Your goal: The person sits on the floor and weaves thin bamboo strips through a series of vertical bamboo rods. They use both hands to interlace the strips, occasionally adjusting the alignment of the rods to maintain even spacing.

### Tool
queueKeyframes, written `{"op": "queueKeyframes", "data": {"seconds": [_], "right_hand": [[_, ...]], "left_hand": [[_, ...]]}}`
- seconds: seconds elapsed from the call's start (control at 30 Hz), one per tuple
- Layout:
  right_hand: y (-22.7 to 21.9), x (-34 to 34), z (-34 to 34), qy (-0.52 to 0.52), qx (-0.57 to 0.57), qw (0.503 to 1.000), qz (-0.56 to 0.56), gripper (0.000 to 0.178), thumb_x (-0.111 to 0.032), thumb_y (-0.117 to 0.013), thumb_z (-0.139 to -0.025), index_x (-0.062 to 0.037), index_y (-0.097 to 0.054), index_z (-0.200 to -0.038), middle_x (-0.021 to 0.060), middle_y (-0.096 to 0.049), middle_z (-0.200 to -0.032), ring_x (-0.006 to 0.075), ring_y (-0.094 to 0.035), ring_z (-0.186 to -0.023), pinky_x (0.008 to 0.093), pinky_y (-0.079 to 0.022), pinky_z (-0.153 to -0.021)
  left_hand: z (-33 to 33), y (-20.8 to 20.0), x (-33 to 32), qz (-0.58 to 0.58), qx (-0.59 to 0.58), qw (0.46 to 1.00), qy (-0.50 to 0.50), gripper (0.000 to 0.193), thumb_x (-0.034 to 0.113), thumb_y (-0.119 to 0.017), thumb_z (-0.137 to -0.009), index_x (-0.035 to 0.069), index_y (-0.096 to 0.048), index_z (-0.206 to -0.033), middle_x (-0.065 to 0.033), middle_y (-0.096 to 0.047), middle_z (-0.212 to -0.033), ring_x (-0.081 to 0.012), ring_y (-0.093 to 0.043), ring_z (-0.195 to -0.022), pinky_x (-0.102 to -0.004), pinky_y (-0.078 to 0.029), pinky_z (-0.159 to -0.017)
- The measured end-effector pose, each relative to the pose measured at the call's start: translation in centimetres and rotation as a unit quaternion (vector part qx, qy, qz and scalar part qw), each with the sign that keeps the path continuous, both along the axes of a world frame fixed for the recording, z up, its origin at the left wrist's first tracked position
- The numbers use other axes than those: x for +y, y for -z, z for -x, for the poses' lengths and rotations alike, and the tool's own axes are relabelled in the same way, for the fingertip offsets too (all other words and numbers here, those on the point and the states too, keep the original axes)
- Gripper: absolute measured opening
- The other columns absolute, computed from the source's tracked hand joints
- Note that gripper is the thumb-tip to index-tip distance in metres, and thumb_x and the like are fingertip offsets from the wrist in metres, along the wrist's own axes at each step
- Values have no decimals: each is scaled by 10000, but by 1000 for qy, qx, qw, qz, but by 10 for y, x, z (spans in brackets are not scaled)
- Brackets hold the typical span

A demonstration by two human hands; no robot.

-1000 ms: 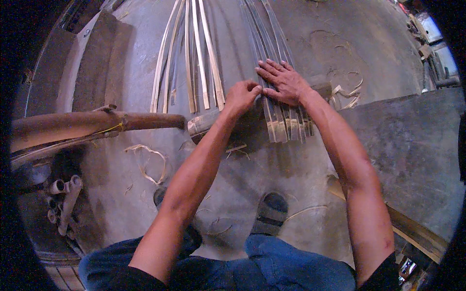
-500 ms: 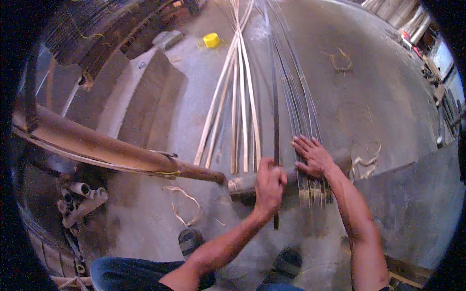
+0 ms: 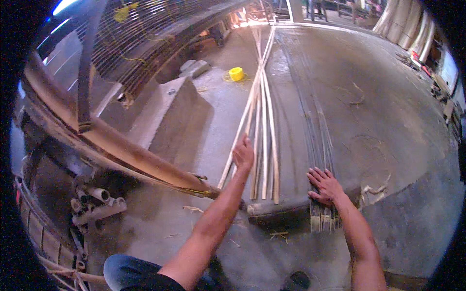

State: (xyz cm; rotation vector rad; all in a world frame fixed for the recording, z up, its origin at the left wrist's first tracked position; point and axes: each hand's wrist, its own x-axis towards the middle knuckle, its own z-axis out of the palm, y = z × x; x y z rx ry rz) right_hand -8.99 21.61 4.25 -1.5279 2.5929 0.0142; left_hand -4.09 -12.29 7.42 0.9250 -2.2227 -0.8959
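Observation:
My right hand [image 3: 326,186] lies flat, fingers spread, on a bundle of thin dark strips [image 3: 320,131]. The near ends of these strips rest across a low dark log or block [image 3: 279,213]. Farther forward and to the left, my left hand [image 3: 242,154] reaches over several long pale strips [image 3: 264,126], perhaps split bamboo. Its fingers look partly curled over the leftmost of them; whether they grip one is hidden. The pale strips fan toward me and cross farther away, their near ends beside the log.
A yellow tape roll [image 3: 236,73] sits on the floor beyond a concrete block [image 3: 179,111]. At left a thick pole [image 3: 141,157] slants down toward the log. Short tubes [image 3: 104,208] are piled below it. Fibre scraps [image 3: 374,189] lie at the right.
My left hand has let go of a single dark strip and moved forward and left to the pale strips. My right hand stays on the dark bundle. The view has tilted up.

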Motion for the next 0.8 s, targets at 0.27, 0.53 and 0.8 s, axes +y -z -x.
{"op": "queueKeyframes", "data": {"seconds": [0.27, 0.53, 0.8], "right_hand": [[2, -5, -3, 0, 1, 1000, 29, 709, -534, -412, -884, -135, -233, -1442, 47, -211, -1512, 231, -184, -1394, 453, -149, -1132], [-3, -21, -3, -2, -4, 996, 88, 698, -499, -481, -846, -113, -324, -1407, 64, -261, -1493, 242, -207, -1387, 461, -167, -1127], [-3, 4, 3, -12, 46, 997, 55, 648, -485, -396, -915, -128, -252, -1437, 59, -234, -1503, 240, -214, -1383, 434, -176, -1120]], "left_hand": [[-25, 54, -40, 75, -165, 980, -77, 287, 290, -440, -910, 213, -577, -1151, -143, -626, -1039, -341, -608, -962, -467, -471, -824], [-31, 73, -72, 265, -206, 885, -324, 471, 287, -543, -873, 190, -436, -1321, -185, -458, -1280, -332, -422, -1212, -528, -310, -972], [-56, 3, 139, -24, 60, 941, 331, 151, 78, -555, -807, 54, -673, -899, -143, -649, -909, -309, -629, -850, -403, -483, -781]]}}
